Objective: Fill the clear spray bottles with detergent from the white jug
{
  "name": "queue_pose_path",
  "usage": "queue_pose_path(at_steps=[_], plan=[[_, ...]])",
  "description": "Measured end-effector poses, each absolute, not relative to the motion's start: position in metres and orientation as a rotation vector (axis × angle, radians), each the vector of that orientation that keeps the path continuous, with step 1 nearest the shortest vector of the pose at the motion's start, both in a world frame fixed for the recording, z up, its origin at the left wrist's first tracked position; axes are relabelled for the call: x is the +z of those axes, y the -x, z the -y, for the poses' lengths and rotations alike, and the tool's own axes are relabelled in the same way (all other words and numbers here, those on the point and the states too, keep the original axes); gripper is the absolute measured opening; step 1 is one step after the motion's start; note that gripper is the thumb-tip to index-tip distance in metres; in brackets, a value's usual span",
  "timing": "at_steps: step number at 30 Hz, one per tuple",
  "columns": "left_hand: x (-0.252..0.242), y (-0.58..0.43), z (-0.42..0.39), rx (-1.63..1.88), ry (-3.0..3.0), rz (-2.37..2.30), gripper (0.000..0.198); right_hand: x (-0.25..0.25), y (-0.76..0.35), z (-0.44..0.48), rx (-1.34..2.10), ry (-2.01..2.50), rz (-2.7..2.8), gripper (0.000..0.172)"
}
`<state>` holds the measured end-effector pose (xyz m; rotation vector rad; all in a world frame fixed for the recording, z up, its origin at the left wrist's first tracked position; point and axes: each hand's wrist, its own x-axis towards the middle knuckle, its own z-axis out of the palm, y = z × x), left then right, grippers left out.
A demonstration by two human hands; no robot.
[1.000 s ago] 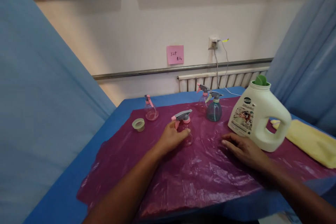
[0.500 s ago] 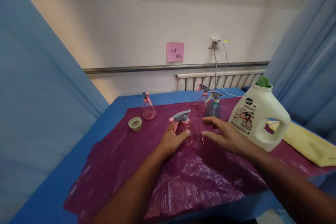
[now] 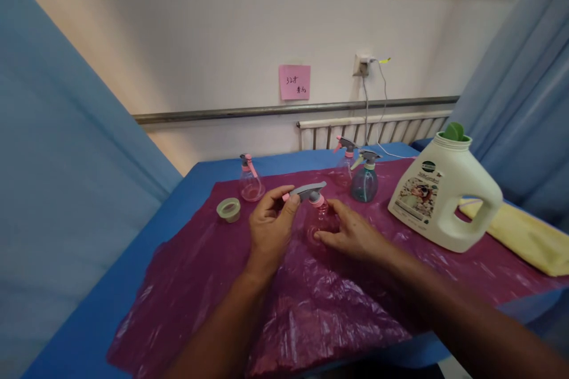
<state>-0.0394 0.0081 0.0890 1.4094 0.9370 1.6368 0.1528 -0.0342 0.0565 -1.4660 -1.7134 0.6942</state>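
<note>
In the middle of the head view stands a clear pink spray bottle (image 3: pixel 316 222) with a grey and pink trigger head. My right hand (image 3: pixel 353 231) wraps round its body from the right. At the left, my left hand (image 3: pixel 273 222) pinches the trigger head near the nozzle, thumb in front and fingers behind. The bottle's base is partly hidden by my right hand. Left of my hands sits a small pale green cup (image 3: pixel 229 210), and behind it another pink spray bottle (image 3: pixel 252 183).
At the back stand a third pink spray bottle (image 3: pixel 344 169) and a teal one (image 3: pixel 365 183). A large pale green jug (image 3: pixel 438 192) is on the right, beside a folded yellow cloth (image 3: pixel 527 237). Purple plastic sheeting (image 3: pixel 200 284) covers the blue table; blue curtains (image 3: pixel 66 160) flank it.
My left hand has shifted from the bottle's body to its trigger head. My right hand has come left and closed on the body. The view has tilted slightly.
</note>
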Motion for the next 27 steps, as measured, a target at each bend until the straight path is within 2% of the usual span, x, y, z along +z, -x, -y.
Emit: queue_pose_path(at_steps=[14, 18, 23, 27], plan=[[0.172, 0.096, 0.014, 1.783, -1.447, -1.208, 0.029, 0.058, -0.149, 0.034, 0.617, 1.552, 1.723, 0.071], [0.167, 0.122, 0.021, 1.817, -1.335, -1.274, 0.032, 0.060, -0.150, 0.037, 0.612, 1.561, 1.717, 0.068], [0.148, 0.154, 0.039, 1.839, -1.113, -1.363, 0.040, 0.058, -0.160, 0.042, 0.585, 1.582, 1.686, 0.072], [0.127, 0.166, 0.061, 1.862, -0.808, -1.369, 0.027, 0.049, -0.170, 0.046, 0.566, 1.562, 1.686, 0.073]])
